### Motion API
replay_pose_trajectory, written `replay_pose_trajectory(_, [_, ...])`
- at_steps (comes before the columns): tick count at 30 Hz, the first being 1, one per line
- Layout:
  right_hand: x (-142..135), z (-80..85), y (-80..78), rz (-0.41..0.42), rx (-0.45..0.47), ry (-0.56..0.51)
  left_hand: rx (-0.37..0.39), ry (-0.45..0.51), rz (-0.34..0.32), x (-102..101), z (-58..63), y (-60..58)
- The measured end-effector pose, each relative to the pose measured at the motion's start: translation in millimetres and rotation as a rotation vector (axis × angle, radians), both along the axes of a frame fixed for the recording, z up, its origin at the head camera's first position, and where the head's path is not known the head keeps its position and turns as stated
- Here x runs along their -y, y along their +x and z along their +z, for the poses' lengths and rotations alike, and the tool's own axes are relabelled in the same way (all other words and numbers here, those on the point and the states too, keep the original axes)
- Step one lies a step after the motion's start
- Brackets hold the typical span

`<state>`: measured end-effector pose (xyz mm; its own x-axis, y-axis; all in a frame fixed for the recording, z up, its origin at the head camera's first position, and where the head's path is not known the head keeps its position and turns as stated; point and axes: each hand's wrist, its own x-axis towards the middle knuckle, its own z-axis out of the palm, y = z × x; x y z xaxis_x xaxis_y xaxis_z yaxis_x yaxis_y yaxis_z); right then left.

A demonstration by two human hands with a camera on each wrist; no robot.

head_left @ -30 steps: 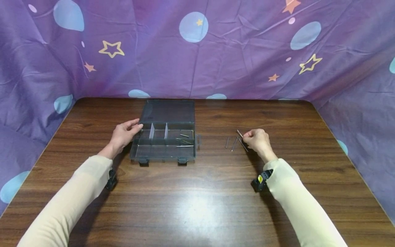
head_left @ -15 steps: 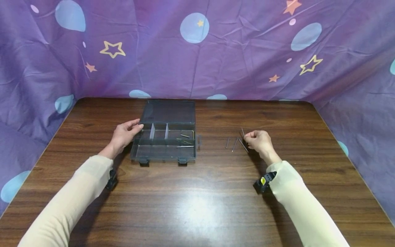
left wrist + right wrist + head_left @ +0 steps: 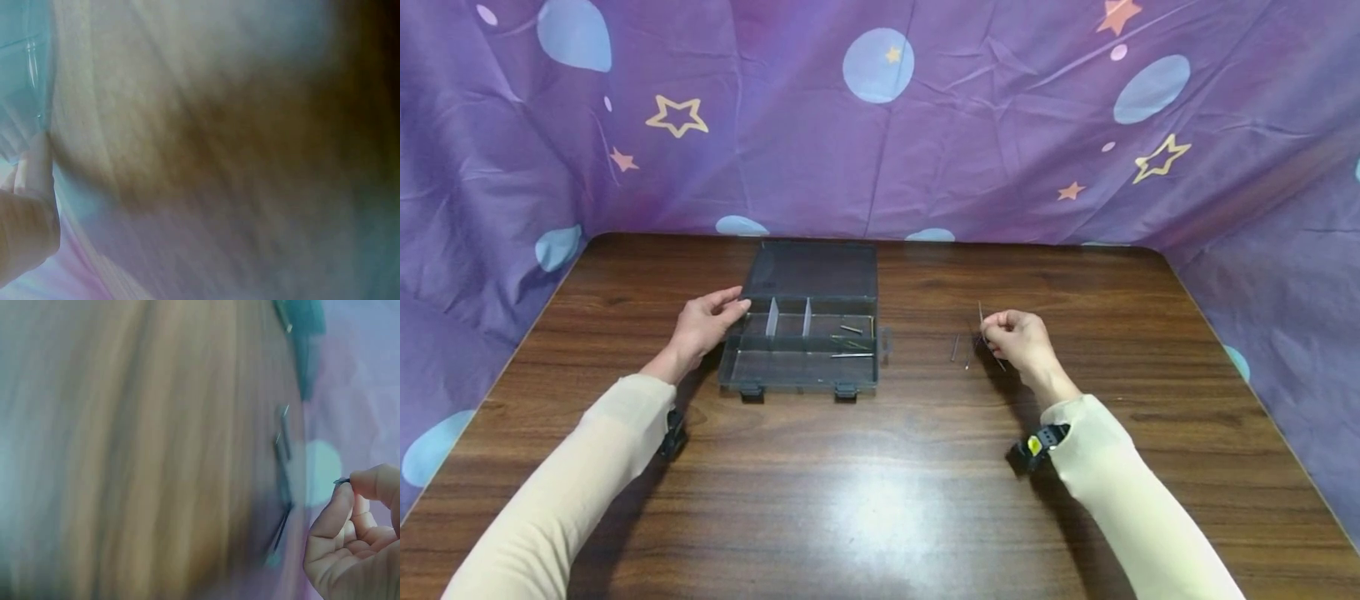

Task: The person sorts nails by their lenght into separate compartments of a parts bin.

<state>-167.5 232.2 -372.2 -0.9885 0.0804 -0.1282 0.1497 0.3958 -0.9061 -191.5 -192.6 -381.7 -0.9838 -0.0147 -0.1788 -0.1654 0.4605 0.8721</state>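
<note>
Honestly, with the right hand [image 3: 1018, 340] pinching a thin grey metal nail [image 3: 981, 311] right of the open smoky-clear plastic box [image 3: 775, 367], I'd grip mid-shaft and let the left hand [image 3: 700, 327], fingers fairly straight, steady the left edge it's touching.

There is lots of room on the table [image 3: 805, 458] in front of the box [image 3: 790, 372]. Right of the box, a gap comes before 3 nails [image 3: 955, 347] and the right hand [image 3: 1021, 339]. The left hand [image 3: 698, 327] blocks the box's left side. 2 thin walls [image 3: 807, 317] stand inside it.
</note>
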Motion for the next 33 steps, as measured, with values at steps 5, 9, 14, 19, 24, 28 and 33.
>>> replay_pose_trajectory(5, [25,8.0,2.8,0.061,-0.018,-0.071,0.001,0.000,0.004,0,0.8,0.2])
replay_pose_trajectory(9, [49,11.2,6.3,0.115,-0.012,-0.103,-0.012,0.006,0.025,-1,0.3,0.0])
replay_pose_trajectory(14, [77,12.9,11.7,0.186,-0.006,-0.099,0.001,0.007,0.009,0,-1.2,-1.2])
replay_pose_trajectory(19, [99,12.6,16.4,0.253,-0.018,-0.141,-0.007,-0.004,0.013,0,-3.2,-2.0])
replay_pose_trajectory(24, [115,12.3,20.3,0.284,-0.032,-0.136,0.001,0.001,0.014,-1,-1.4,-1.1])
replay_pose_trajectory(28, [124,11.8,22.8,0.302,-0.066,-0.099,0.003,-0.001,0.018,-1,-1.0,-0.9])
replay_pose_trajectory(33, [130,10.1,24.7,0.334,-0.114,-0.020,-0.024,0.012,0.014,-1,-0.8,0.7])
